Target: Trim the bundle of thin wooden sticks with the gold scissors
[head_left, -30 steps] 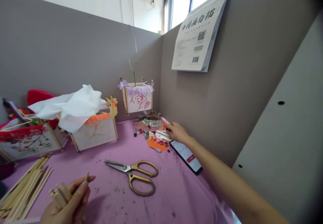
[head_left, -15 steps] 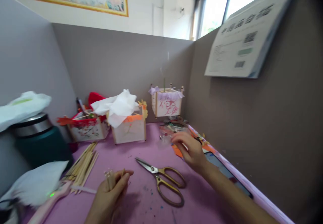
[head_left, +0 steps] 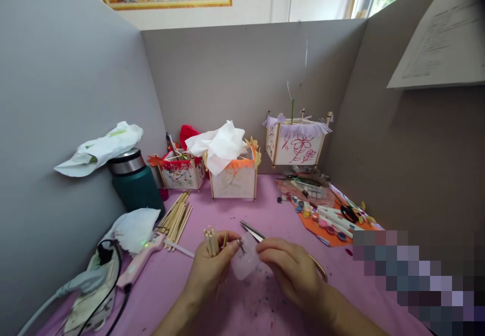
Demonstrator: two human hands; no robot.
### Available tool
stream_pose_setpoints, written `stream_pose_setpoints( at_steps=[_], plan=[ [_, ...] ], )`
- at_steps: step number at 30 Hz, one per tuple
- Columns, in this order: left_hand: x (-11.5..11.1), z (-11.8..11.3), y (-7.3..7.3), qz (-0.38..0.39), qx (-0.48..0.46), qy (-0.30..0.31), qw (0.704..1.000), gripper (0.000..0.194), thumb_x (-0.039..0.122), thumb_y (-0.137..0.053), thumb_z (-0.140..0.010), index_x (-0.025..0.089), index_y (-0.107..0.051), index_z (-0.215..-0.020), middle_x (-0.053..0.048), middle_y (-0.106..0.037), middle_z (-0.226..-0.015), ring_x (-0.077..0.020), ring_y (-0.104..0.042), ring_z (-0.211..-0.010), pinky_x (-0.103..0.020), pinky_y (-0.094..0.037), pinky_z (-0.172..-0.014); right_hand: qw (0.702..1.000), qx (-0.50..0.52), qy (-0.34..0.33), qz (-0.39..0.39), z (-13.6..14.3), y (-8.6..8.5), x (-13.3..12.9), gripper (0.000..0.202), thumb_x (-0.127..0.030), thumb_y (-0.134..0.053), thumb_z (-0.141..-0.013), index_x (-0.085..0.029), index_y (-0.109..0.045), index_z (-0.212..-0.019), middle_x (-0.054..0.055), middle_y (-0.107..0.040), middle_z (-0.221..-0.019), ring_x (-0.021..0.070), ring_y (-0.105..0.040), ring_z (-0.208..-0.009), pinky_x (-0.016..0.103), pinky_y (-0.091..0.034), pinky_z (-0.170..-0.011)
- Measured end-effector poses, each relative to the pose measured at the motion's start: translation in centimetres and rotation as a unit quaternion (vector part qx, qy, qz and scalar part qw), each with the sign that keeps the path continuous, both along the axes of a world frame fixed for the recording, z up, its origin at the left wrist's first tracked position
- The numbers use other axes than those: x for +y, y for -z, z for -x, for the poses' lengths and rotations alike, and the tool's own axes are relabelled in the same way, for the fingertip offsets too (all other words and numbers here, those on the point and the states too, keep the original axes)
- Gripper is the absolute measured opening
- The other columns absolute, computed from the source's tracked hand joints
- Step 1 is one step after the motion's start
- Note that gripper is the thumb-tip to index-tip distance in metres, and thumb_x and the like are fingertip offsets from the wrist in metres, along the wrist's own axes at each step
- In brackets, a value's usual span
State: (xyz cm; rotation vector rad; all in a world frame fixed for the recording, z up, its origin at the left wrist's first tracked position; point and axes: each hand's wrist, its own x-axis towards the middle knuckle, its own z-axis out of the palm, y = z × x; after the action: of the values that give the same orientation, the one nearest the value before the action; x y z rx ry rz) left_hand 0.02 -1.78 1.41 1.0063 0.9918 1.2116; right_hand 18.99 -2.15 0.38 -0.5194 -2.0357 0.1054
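My left hand [head_left: 212, 265] is closed around several short wooden sticks [head_left: 211, 241], their ends poking up above the fingers. Between my two hands is a small clear plastic bag [head_left: 244, 264]. My right hand [head_left: 293, 273] pinches the bag's right side, while my left fingertips touch its upper left, where a small dark bit shows that I cannot make out. Scissors [head_left: 252, 230] lie on the purple tabletop [head_left: 227, 212] behind my right hand, which covers their middle; part of a gold handle shows.
More wooden sticks [head_left: 176, 216] lie left, near a pink glue gun [head_left: 141, 261], a power strip [head_left: 93, 295] and a teal bottle [head_left: 137, 187]. Paper lanterns [head_left: 233, 184] stand at the back; another lantern [head_left: 301, 146] hangs right. Paint pots [head_left: 322, 223] sit on orange paper [head_left: 308, 225].
My right hand has come from the back right to the middle, bringing the clear bag to my left hand. It now covers part of the scissors. The camera view has turned left.
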Motion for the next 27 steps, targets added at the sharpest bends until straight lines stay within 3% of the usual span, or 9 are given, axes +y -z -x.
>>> stream_pose_setpoints(
  at_steps=[2,4,8,11,15,19,22,25,27],
  plan=[
    [0.2,0.1,0.2,-0.005,0.016,-0.005,1.0,0.032,0.038,-0.075,-0.064,0.013,-0.062,-0.079,0.004,-0.05,-0.061,-0.0027,-0.034,-0.046,-0.018,-0.021,-0.043,0.998,0.019,-0.014,0.057,0.3,0.1,-0.1,0.022,-0.004,-0.045,-0.085,-0.019,-0.054,-0.1,0.006,-0.061,-0.09,0.0139,-0.058,-0.084,0.026,-0.048,-0.071],
    [0.2,0.0,0.3,0.005,0.027,0.03,0.999,0.031,0.038,-0.075,-0.065,0.013,-0.059,-0.073,0.005,-0.046,-0.057,-0.0031,-0.034,-0.046,-0.018,-0.022,-0.043,0.985,0.07,-0.008,0.159,0.6,0.2,-0.2,0.015,-0.011,-0.043,-0.089,-0.02,-0.054,-0.095,0.003,-0.06,-0.079,0.0125,-0.058,-0.075,0.025,-0.047,-0.067],
    [-0.2,-0.3,0.2,0.025,0.021,0.118,0.992,0.036,0.04,-0.073,-0.066,0.015,-0.06,-0.089,0.01,-0.04,-0.045,-0.0019,-0.022,-0.033,-0.02,-0.015,-0.038,0.899,0.197,0.016,0.391,1.1,0.4,-0.1,0.01,-0.027,-0.045,-0.092,-0.021,-0.051,-0.094,-0.004,-0.054,-0.062,0.0091,-0.053,-0.055,0.021,-0.043,-0.055],
    [-0.3,-0.3,0.2,0.022,0.033,0.111,0.993,0.041,0.043,-0.069,-0.07,0.013,-0.06,-0.097,0.011,-0.036,-0.038,-0.0032,-0.019,-0.031,-0.02,-0.012,-0.036,0.861,0.229,0.001,0.455,1.3,0.6,0.0,0.015,-0.033,-0.048,-0.09,-0.02,-0.051,-0.097,-0.006,-0.052,-0.06,0.0086,-0.052,-0.051,0.021,-0.041,-0.053],
    [0.0,0.0,0.5,0.032,0.062,0.062,0.996,0.037,0.05,-0.059,-0.076,0.014,-0.061,-0.083,0.01,-0.031,-0.032,-0.0044,-0.019,-0.03,-0.021,-0.011,-0.035,0.866,0.2,0.027,0.458,1.3,0.4,-0.2,0.016,-0.031,-0.051,-0.087,-0.018,-0.054,-0.095,-0.004,-0.055,-0.067,0.0081,-0.052,-0.053,0.02,-0.04,-0.051],
    [0.2,0.0,0.8,0.023,0.084,0.042,0.995,0.033,0.044,-0.073,-0.064,0.014,-0.058,-0.068,0.009,-0.036,-0.036,-0.0028,-0.023,-0.03,-0.02,-0.012,-0.035,0.867,0.185,0.02,0.462,1.6,0.2,-0.5,0.019,-0.033,-0.05,-0.087,-0.018,-0.053,-0.099,-0.005,-0.053,-0.063,0.0085,-0.051,-0.051,0.021,-0.041,-0.051],
    [0.3,0.0,0.8,0.016,0.067,0.011,0.998,0.032,0.042,-0.073,-0.064,0.015,-0.056,-0.067,0.01,-0.034,-0.034,-0.003,-0.023,-0.03,-0.02,-0.011,-0.035,0.87,0.162,0.021,0.466,1.8,0.4,-0.7,0.018,-0.035,-0.056,-0.084,-0.019,-0.054,-0.092,-0.005,-0.053,-0.066,0.008,-0.05,-0.051,0.02,-0.04,-0.049],
    [0.3,-0.1,0.7,0.014,0.062,0.012,0.998,0.031,0.041,-0.072,-0.067,0.014,-0.056,-0.069,0.01,-0.034,-0.033,-0.0028,-0.022,-0.03,-0.02,-0.011,-0.036,0.905,0.09,0.059,0.411,1.9,0.7,-0.8,0.014,-0.028,-0.055,-0.085,-0.018,-0.054,-0.075,-0.005,-0.05,-0.059,0.0083,-0.048,-0.052,0.02,-0.038,-0.05],
    [0.3,-0.2,0.7,0.015,0.046,0.021,0.999,0.031,0.041,-0.07,-0.069,0.014,-0.058,-0.078,0.011,-0.034,-0.034,-0.003,-0.021,-0.031,-0.02,-0.013,-0.036,0.945,0.059,0.088,0.309,1.6,0.9,-0.8,0.013,-0.021,-0.051,-0.087,-0.018,-0.057,-0.076,-0.002,-0.053,-0.064,0.0097,-0.051,-0.058,0.021,-0.04,-0.055]
  ],
)
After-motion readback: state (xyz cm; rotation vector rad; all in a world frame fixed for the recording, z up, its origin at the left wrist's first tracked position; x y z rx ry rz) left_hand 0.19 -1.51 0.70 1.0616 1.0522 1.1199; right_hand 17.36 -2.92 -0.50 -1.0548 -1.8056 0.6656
